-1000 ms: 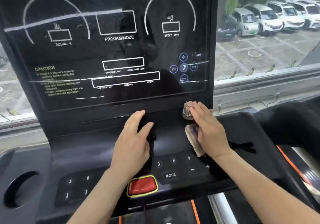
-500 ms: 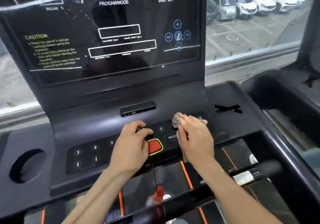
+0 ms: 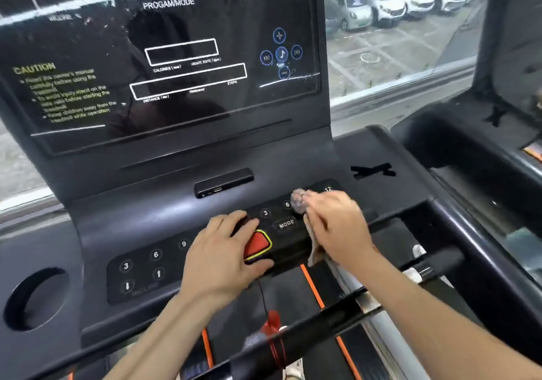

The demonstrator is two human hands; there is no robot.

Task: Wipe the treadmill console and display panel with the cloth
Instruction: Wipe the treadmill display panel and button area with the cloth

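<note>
We face the big dark display panel [image 3: 164, 56], which stands upright at the far side, with white outlines and yellow caution text on its left part. Below it the grey console [image 3: 132, 227] slopes towards us. Right of the panel, a window [image 3: 396, 65] looks out on parked cars.

At the near left of the console is a round cup holder [image 3: 35, 300]. Its inside is dark, and we cannot tell what it holds. A black handlebar [image 3: 322, 324] crosses nearest to us, with a red cord [image 3: 274, 332] wound round it.

Our left hand [image 3: 223, 259] lies loosely on the keypad, gripping nothing, with its thumb just beside the red stop button [image 3: 258, 244]. Our right hand [image 3: 337, 230], blurred, presses the cloth [image 3: 299, 200] flat-fingered onto the right keypad. The cloth bunches out past the fingertips near the 6 key and hangs over the console's near edge. The MODE button [image 3: 286, 223] shows between the hands.
</note>
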